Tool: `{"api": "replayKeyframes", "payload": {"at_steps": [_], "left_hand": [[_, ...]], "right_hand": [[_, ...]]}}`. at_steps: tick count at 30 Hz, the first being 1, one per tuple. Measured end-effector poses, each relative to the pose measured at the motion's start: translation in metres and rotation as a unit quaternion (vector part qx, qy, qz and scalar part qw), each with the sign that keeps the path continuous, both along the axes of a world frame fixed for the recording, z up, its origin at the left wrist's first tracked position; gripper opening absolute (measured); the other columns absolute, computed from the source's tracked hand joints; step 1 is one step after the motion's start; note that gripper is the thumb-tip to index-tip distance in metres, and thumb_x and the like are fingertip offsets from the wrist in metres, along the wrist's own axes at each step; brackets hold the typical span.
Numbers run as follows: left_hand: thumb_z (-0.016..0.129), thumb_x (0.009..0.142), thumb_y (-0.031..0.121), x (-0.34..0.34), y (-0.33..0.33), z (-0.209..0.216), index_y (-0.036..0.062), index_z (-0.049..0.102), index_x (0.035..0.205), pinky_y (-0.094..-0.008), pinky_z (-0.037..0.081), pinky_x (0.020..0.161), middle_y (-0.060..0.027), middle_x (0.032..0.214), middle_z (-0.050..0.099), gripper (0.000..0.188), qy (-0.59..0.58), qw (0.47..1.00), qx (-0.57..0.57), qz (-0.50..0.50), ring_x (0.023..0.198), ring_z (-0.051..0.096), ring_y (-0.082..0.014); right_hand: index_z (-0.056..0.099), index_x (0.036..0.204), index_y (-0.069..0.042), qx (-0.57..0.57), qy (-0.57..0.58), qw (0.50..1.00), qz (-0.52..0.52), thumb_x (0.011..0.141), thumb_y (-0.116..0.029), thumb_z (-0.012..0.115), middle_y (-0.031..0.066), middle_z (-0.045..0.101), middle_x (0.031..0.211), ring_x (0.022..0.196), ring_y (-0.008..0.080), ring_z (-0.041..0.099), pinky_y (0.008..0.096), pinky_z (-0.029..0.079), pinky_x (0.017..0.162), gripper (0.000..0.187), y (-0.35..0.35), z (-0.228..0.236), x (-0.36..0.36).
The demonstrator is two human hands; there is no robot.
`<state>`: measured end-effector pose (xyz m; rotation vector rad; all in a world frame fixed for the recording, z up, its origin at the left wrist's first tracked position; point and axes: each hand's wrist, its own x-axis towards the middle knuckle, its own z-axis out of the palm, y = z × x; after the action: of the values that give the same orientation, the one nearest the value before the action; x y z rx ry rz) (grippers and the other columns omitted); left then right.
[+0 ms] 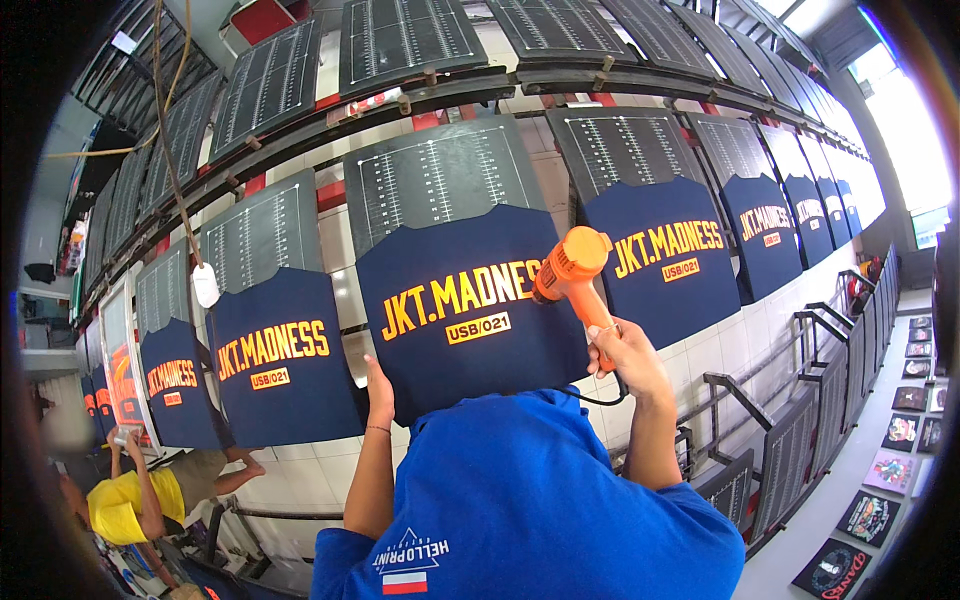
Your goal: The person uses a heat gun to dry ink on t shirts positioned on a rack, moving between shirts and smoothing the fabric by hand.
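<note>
My right hand (632, 358) is wrapped around the handle of an orange heat gun (585, 270). The gun's dark nozzle points left, over the right end of the yellow-orange lettering on a navy fabric panel (480, 370). This panel lies on a dark board with white ruled marks (440, 170). At the panel's lower left edge, my left hand (379, 392) has its fingers stretched upward, holding nothing; whether it touches the board cannot be made out. A black cord (605, 401) loops from the bottom of the handle.
Similar boards with navy printed panels (265, 380) (655, 285) stand on both sides. Behind them runs a metal rail (440, 100) with another row of boards. A person in a yellow top (125, 505) works at the left beside a framed screen (125, 370). A white object (205, 285) hangs from a cord.
</note>
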<state>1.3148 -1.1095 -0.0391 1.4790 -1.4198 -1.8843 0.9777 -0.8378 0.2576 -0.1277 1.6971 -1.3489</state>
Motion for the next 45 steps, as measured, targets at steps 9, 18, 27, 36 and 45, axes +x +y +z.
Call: {"api": "replayKeyframes", "payload": {"at_steps": [9,18,27,36,45], "left_hand": [[0.027,0.103,0.062,-0.011,0.008,0.028,-0.0061,0.055,0.132,-0.0332,0.047,0.1,-0.0163,0.124,0.063,0.08,0.053,0.991,0.12,0.036,0.113,0.062,-0.0238],[0.029,0.103,0.06,0.004,0.002,0.006,-0.0031,0.054,0.135,-0.0357,0.056,0.091,-0.0168,0.123,0.065,0.075,-0.029,0.995,0.09,-0.003,0.106,0.067,-0.0284],[0.035,0.103,0.059,0.004,-0.003,0.008,-0.0049,0.057,0.131,-0.036,0.054,0.092,-0.0164,0.119,0.068,0.073,-0.056,0.991,0.12,0.001,0.102,0.068,-0.028],[0.037,0.103,0.056,0.009,-0.001,0.006,-0.0065,0.061,0.126,-0.0352,0.053,0.09,-0.016,0.115,0.069,0.071,-0.085,0.994,0.066,-0.013,0.103,0.068,-0.0261],[0.042,0.101,0.057,0.025,-0.004,-0.029,-0.0092,0.068,0.089,-0.0383,0.048,0.078,-0.0186,0.089,0.069,0.072,-0.169,0.985,-0.016,0.038,0.084,0.062,-0.0236]], "right_hand": [[0.059,0.102,0.0,0.028,0.049,0.998,0.035,0.096,-0.028,0.065,-0.0001,0.059,0.071,0.058,0.008,0.061,0.0219,0.05,0.052,0.03,-0.014,-0.003,0.009],[0.059,0.104,0.0,0.034,0.041,0.998,0.026,0.096,-0.027,0.064,-0.0001,0.058,0.071,0.057,0.0079,0.06,0.0219,0.05,0.052,0.029,-0.007,0.006,0.002],[0.059,0.103,0.0,0.032,0.053,0.998,0.011,0.095,-0.027,0.065,-0.0002,0.058,0.071,0.057,0.0082,0.06,0.0215,0.049,0.05,0.028,-0.022,-0.001,-0.004],[0.058,0.102,-0.001,0.016,0.052,0.998,0.032,0.096,-0.029,0.064,-0.0003,0.058,0.072,0.058,0.0081,0.06,0.0217,0.049,0.051,0.029,-0.037,-0.005,-0.011],[0.059,0.104,-0.001,0.01,0.05,0.998,0.023,0.096,-0.028,0.065,-0.0007,0.058,0.072,0.058,0.0078,0.06,0.0212,0.049,0.051,0.029,-0.046,-0.007,-0.016]]}}
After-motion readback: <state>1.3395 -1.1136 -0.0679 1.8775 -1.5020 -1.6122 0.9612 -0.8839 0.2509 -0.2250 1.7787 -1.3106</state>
